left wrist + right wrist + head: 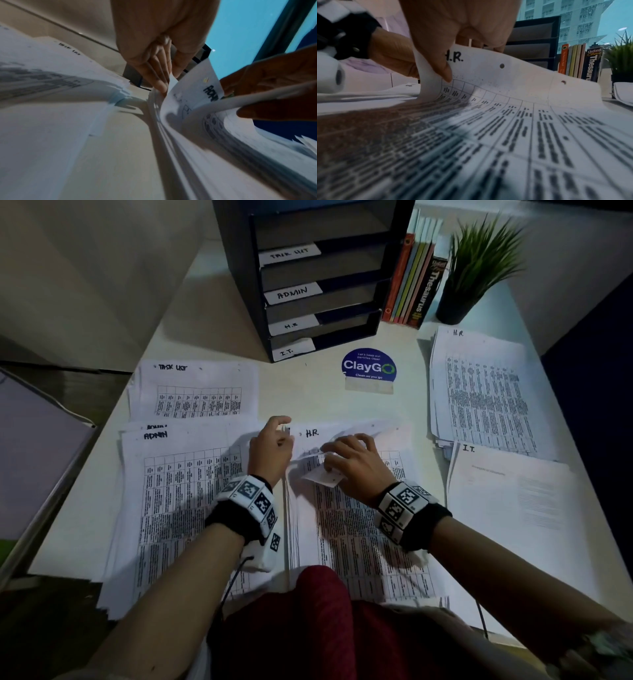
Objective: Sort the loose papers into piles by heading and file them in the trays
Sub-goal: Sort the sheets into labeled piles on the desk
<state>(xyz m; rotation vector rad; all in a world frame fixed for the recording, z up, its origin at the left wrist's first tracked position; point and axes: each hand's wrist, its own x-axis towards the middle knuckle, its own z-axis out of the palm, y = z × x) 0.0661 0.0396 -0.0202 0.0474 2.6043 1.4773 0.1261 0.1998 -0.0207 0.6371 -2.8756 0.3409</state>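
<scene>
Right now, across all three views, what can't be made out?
- Table text on the H.R. sheet: right wrist view, motion-blurred; head view, too small.
- Heading of the sheet under it: left wrist view, cut off by the right hand.
- Tray contents: head view, dark interiors.
- Left hand fingertips: head view, hidden behind the hand itself.

Right hand (453, 27) pinching top-left corner of H.R. sheet (505, 81), curling it up off stack; books (578, 60), plant (623, 56) behind.
</scene>
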